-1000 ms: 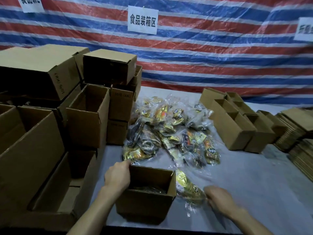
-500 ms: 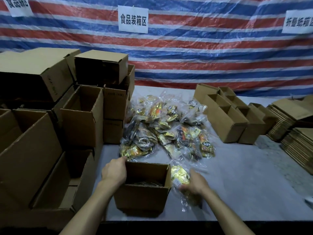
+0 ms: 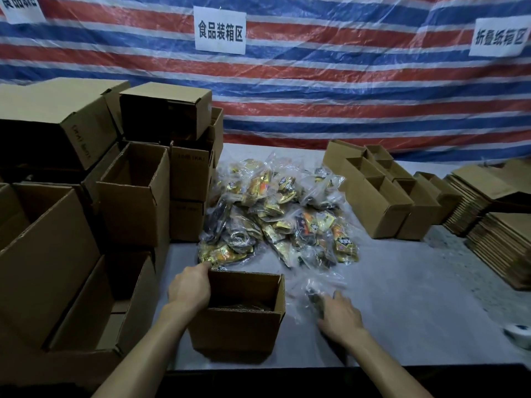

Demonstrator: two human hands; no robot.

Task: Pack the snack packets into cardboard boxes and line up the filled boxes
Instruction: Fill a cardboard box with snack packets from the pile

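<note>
The right hand (image 3: 340, 315) has shifted away from the open box (image 3: 238, 331) onto a crinkled clear packet (image 3: 314, 297) just right of it, its grip too blurred to tell. The left hand (image 3: 188, 288) clasps the box's left wall.

The left hand (image 3: 189, 288) hides its own fingers where it meets the box (image 3: 238, 331), so its grip cannot be told. It is dark inside the box. Something lies there, but what it is cannot be told. The right hand (image 3: 342, 315) is blurred, and so is the packet (image 3: 312, 295) under it. Hold or just touch cannot be told. The words on the pile (image 3: 275, 219) are too small to read. The top left sign (image 3: 21, 7) is cut off. So are the big boxes (image 3: 43, 254) at left, and the tape roll (image 3: 518, 334) and flat card stacks (image 3: 502, 245) at right.
</note>
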